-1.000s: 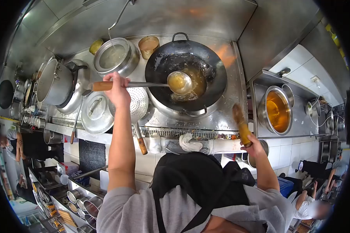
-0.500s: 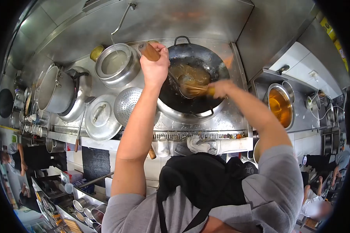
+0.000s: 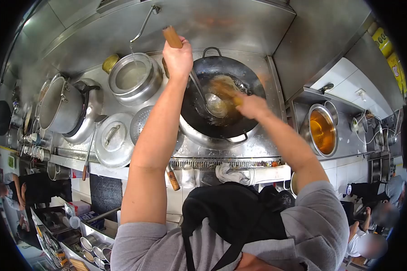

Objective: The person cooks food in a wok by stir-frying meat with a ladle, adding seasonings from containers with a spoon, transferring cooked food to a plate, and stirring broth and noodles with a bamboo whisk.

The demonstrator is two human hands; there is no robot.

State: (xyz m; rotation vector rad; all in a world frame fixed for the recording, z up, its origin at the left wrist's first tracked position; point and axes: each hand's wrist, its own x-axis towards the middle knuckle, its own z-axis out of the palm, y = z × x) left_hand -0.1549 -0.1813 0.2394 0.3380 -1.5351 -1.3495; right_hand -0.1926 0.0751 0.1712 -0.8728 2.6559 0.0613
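My left hand (image 3: 178, 59) is closed around the wooden handle of a ladle (image 3: 199, 86), whose bowl rests low inside a black wok (image 3: 194, 108). In my right hand (image 3: 252, 107) is a bamboo wok brush (image 3: 226, 89), its bristles smeared by motion just above and beside the ladle's bowl. Cloudy, brownish liquid lies in the bottom of the wok. The wok sits on a burner and has a loop handle at its far side and another at its near side.
Left of the wok stand a pot of water (image 3: 133, 74) under a thin tap (image 3: 144, 22), a perforated strainer (image 3: 140, 122), a metal lid (image 3: 115, 139) and a large stockpot (image 3: 61, 106). To the right is a bowl of amber liquid (image 3: 322, 128). Other people stand behind at both sides.
The brush has moved from the ladle's bowl to farther up in the wok, and my right hand slightly left. The ladle's handle has shifted up and left. Less liquid shows in the wok.
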